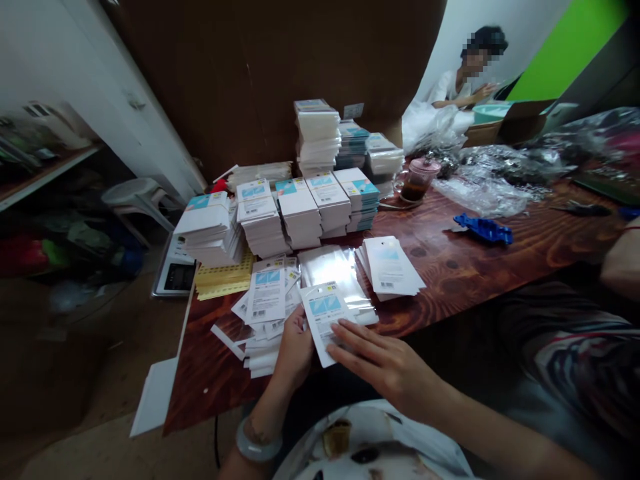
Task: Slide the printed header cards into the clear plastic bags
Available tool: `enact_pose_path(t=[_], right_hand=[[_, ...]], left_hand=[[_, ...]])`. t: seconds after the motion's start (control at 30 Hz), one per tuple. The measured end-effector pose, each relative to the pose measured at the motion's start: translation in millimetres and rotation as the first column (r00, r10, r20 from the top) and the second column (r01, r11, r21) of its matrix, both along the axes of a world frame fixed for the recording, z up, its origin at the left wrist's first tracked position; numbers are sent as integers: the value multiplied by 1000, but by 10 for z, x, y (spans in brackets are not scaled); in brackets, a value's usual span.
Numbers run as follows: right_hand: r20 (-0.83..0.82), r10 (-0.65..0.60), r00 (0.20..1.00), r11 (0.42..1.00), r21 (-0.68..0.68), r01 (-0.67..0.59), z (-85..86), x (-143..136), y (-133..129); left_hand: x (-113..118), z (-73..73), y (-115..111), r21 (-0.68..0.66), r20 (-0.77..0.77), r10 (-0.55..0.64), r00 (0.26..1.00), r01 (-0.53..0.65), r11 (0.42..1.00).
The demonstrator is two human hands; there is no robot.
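A white printed card with blue pictures is held at the table's front edge. My left hand grips its left side, the thumb near the edge and the other fingers mostly hidden. My right hand lies on the card's lower right, its fingers extended over the surface. Just behind the card are clear plastic sleeves. Left of it sits a loose pile of printed cards, some askew. To the right rests a fanned stack of white cards.
Tall card stacks line the back. Beyond them stand a pink-lidded cup and crumpled plastic bags. A blue object and pliers lie rightward. A person sits across; another person's arm shows at right.
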State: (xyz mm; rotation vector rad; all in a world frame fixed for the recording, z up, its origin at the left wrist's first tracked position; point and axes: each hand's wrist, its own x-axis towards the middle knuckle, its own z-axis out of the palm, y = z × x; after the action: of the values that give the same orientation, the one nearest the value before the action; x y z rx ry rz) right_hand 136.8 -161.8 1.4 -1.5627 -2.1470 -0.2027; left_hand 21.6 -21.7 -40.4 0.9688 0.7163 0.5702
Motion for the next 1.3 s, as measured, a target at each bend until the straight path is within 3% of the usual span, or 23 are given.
enact_pose_path(t=[0.23, 0.53, 0.7, 0.93, 1.13, 1.3], right_hand=[[-72, 57, 996, 998, -9, -58, 108, -69, 88], [-235, 65, 970, 998, 23, -62, 159, -72, -6], [-310, 41, 950, 999, 43, -29, 103, -131, 40], [-528, 64, 847, 998, 48, -46, 91, -85, 69], [-580, 73, 811, 997, 55, -50, 137, -108, 16], [-526, 36, 850, 997, 79, 7, 137, -105, 33]], left_hand=[[-29, 130, -7, 36, -75, 130, 989, -128, 991], [-18, 92, -8, 39, -63, 92, 994, -90, 995], [-42, 105, 3, 82, -66, 115, 991, -109, 991], [-17, 102, 2, 16, -47, 37, 998, -36, 999], [-9, 82, 12, -73, -76, 37, 996, -42, 996], [-41, 51, 4, 26, -61, 25, 998, -23, 999]])
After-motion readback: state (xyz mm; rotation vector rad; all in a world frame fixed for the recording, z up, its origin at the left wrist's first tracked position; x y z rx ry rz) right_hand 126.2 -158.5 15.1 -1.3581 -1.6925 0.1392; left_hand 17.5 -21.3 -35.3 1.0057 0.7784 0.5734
